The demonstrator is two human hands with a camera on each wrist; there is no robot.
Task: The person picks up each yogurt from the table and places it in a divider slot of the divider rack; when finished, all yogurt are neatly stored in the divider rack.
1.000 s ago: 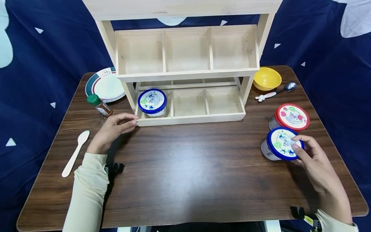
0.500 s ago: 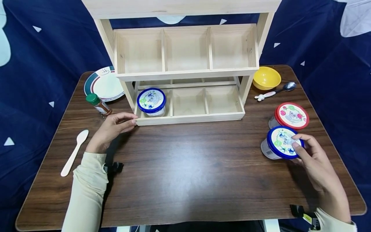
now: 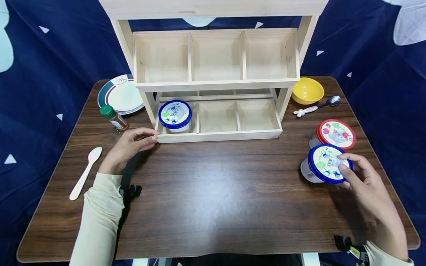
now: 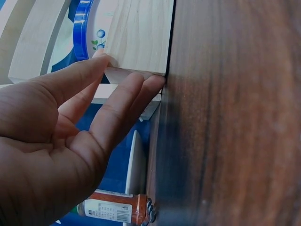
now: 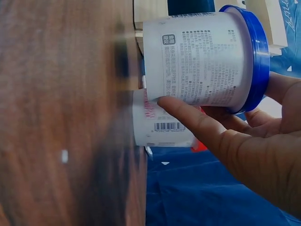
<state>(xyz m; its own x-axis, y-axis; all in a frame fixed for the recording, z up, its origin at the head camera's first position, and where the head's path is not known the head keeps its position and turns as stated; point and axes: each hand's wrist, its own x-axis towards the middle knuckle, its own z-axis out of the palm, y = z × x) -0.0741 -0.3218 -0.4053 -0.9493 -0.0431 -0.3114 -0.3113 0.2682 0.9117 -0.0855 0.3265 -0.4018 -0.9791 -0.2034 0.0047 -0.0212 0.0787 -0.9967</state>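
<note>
Right hand (image 3: 366,192): fingers curled round the blue-lidded tub (image 3: 324,164) at the table's (image 3: 213,207) right edge, not yet shelved.
Left hand (image 3: 128,147): straight, relaxed fingers touching the wooden rack's (image 3: 216,136) front left corner.
Red-lidded tub (image 3: 334,133): just behind, waiting.
Done: one blue-lidded tub in the rack (image 3: 175,115), lower left compartment.

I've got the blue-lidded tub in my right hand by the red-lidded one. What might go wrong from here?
1. The right hand has a fingertip grip on the white tub with the blue lid; in the right wrist view the fingers sit on its smooth wall, so it may slip.
2. The white tub with the red lid stands right behind it and could get knocked.
3. The left hand only touches the pale wooden rack at its corner, so a bump may shift it.
</note>
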